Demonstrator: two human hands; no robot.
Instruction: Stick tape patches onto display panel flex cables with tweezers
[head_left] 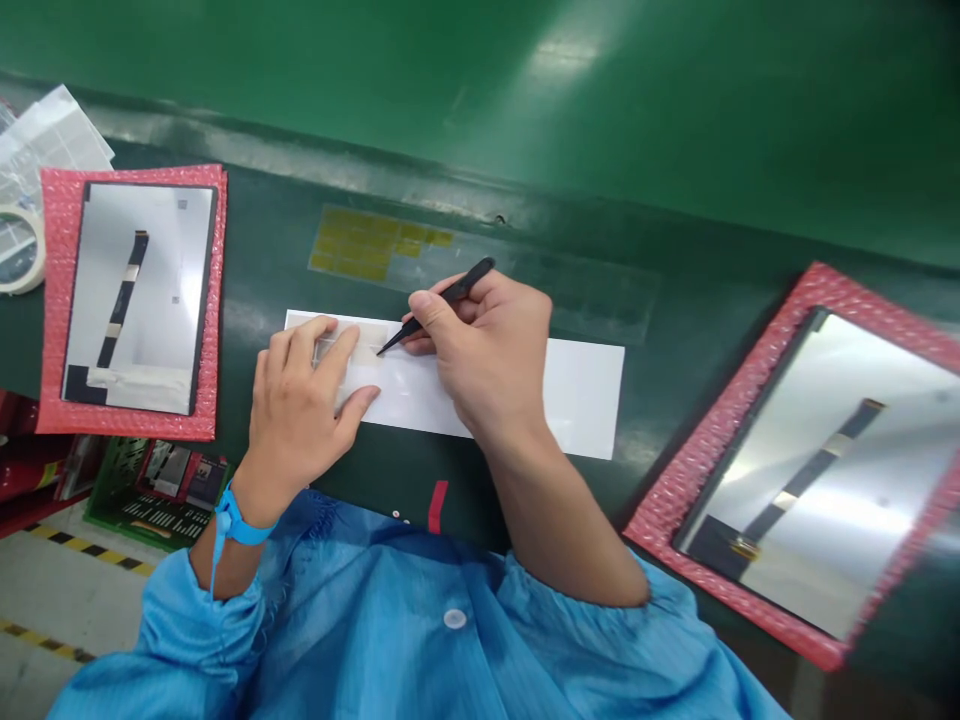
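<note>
Black tweezers (pixel 457 290) are gripped between the thumb and fingers of my right hand (pixel 491 350). Their tips touch down on pale translucent stickers (pixel 367 343) at the left part of a long white sheet (pixel 585 400). My left hand (pixel 304 400) lies on the sheet's left end with fingers spread, its fingertips resting on the stickers. A blue wrist strap (pixel 238 522) circles my left wrist. My right hand and forearm hide the middle of the sheet.
Display panels lie on pink bubble wrap at left (pixel 142 300) and right (pixel 817 470). Behind the sheet is a clear strip with yellow film pieces (pixel 356 245). A tape roll (pixel 30 255) and plastic sheets (pixel 64 135) sit far left. A green crate (pixel 112 500) stands below.
</note>
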